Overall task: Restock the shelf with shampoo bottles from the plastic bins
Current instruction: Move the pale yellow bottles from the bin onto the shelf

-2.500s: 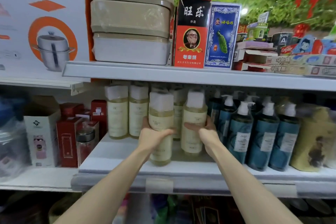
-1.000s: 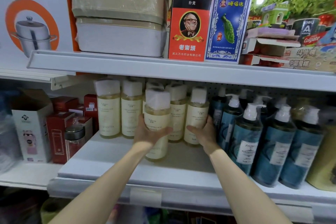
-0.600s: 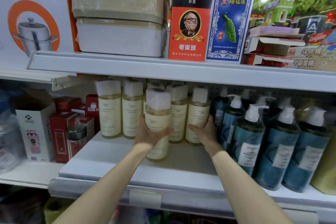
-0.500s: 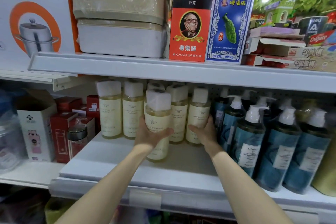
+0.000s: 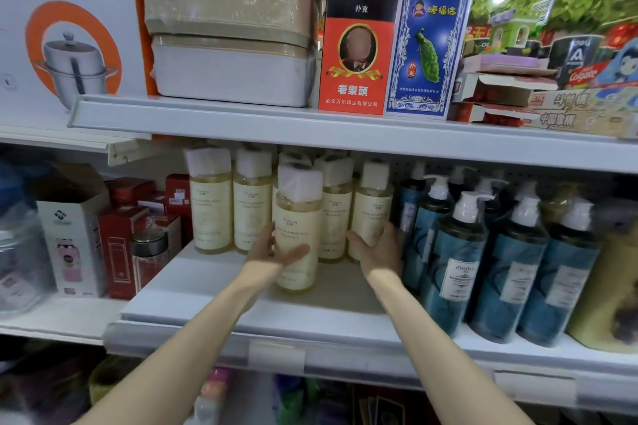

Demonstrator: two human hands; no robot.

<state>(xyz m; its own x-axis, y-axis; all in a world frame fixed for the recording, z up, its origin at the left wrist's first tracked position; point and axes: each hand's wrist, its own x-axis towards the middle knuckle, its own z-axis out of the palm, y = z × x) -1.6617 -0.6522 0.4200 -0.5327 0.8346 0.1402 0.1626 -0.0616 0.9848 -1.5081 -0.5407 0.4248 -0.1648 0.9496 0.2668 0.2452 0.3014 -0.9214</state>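
Observation:
Several pale yellow shampoo bottles with wrapped white caps stand on the grey middle shelf [image 5: 193,307]. My left hand [image 5: 272,252] grips the front bottle [image 5: 298,217], which stands ahead of the row. My right hand [image 5: 378,248] holds the rightmost yellow bottle [image 5: 373,207] low on its side, fingers curled round it, next to the blue bottles. Other yellow bottles [image 5: 210,203] stand in the row behind and to the left. No plastic bin is in view.
Blue pump bottles [image 5: 459,262] crowd the shelf right of my right hand. Red boxes [image 5: 119,245] and a white carton [image 5: 69,231] stand on the lower left shelf. The shelf above [image 5: 345,134] carries stacked tins, card boxes and toothpaste cartons.
Both hands keep their hold on the same two bottles. The right-hand bottle was pushed back into the row early on; since then only the camera has shifted slightly.

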